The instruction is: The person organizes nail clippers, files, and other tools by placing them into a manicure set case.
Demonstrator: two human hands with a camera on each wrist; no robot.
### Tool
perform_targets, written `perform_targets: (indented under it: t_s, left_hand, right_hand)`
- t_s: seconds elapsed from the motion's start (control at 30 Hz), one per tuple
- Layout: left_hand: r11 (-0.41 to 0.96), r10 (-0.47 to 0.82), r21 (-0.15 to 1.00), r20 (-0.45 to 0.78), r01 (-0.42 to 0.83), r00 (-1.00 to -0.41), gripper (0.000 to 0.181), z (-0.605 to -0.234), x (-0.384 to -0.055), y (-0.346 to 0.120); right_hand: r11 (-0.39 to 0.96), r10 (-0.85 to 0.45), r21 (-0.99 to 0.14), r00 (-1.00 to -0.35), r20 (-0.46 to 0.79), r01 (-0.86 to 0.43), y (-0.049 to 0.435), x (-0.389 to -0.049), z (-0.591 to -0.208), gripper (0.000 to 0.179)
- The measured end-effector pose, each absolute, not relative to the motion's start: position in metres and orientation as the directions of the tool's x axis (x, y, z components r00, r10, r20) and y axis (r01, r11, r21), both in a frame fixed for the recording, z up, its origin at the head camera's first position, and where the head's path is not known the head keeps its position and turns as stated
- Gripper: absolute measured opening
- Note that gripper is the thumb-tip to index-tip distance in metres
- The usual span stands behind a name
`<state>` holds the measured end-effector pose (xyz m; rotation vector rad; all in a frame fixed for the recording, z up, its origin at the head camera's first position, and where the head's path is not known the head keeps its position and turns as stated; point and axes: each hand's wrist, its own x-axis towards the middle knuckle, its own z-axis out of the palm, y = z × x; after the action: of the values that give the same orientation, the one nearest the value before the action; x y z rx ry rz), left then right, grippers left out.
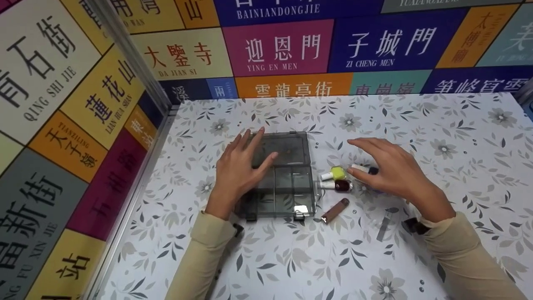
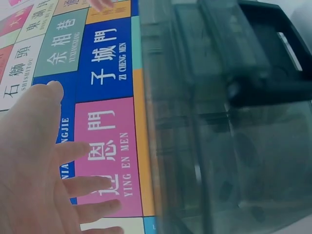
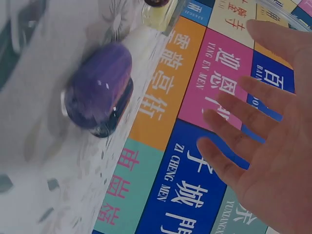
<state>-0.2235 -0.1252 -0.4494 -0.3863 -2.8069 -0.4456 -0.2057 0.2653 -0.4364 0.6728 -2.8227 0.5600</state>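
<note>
A smoky see-through divided box (image 1: 284, 181) lies on the table, its compartments showing through. My left hand (image 1: 238, 166) hovers over its left side with fingers spread; the same box (image 2: 263, 161) fills the right of the left wrist view. My right hand (image 1: 389, 168) is held above the nail polish bottles, fingers extended and grasping nothing. A yellow-green nail polish bottle (image 1: 338, 173) and a dark red one (image 1: 343, 186) lie right of the box. Partly hidden under my right hand is a dark bottle (image 1: 373, 171). The right wrist view shows a purple bottle (image 3: 100, 87).
A slim brown stick (image 1: 335, 211) with a shiny end lies at the box's near right corner. The table (image 1: 316, 266) has a floral cover. Colourful lettered panels (image 1: 283, 48) stand along the back and left edges.
</note>
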Motion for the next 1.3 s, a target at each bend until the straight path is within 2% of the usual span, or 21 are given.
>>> perform_targets:
  t_s: [0.3, 0.53, 1.07, 1.3]
  left_hand:
    - [0.901, 0.175, 0.347, 0.264, 0.262, -0.949, 0.078, -0.453, -0.221, -0.133]
    - [0.878, 0.19, 0.392, 0.238, 0.273, -0.952, 0.072, -0.453, -0.223, -0.134]
    - [0.874, 0.216, 0.393, 0.213, 0.286, -0.953, 0.046, -0.451, -0.225, -0.139]
    - [0.868, 0.206, 0.426, 0.155, 0.253, -0.966, 0.031, -0.451, -0.226, -0.145]
  right_hand:
    - [0.83, -0.421, -0.328, -0.892, 0.161, -0.451, 0.256, -0.198, -0.44, 0.051]
    - [0.817, -0.47, -0.324, -0.876, 0.103, -0.477, 0.25, -0.195, -0.45, 0.032]
    - [0.82, -0.477, -0.355, -0.879, 0.01, -0.449, 0.24, -0.195, -0.46, 0.03]
    - [0.825, -0.458, -0.374, -0.889, -0.004, -0.423, 0.238, -0.195, -0.461, 0.028]
